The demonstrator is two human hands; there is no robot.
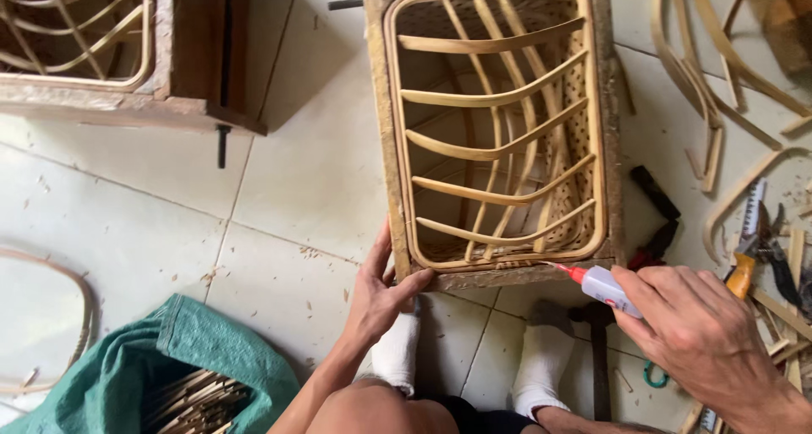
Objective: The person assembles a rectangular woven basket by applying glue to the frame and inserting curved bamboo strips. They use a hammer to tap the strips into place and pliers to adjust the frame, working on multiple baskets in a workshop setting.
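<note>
Left hand (381,292) gripping the near corner of rattan basket frame (497,129), right hand (698,332) closed around glue bottle (602,285), nozzle at frame's near edge, bare tiled floor (313,172) to the left

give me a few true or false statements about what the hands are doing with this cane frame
1. The right hand holds a small glue bottle with a red tip. True.
2. The left hand is lifted clear of the cane frame. False: it grips the frame's near left corner.
3. The green bag holds thin sticks. True.
4. The bottle's tip points at the frame's far edge. False: it points at the near right corner.
5. The saw lies left of the frame. False: it lies on the right.
</note>
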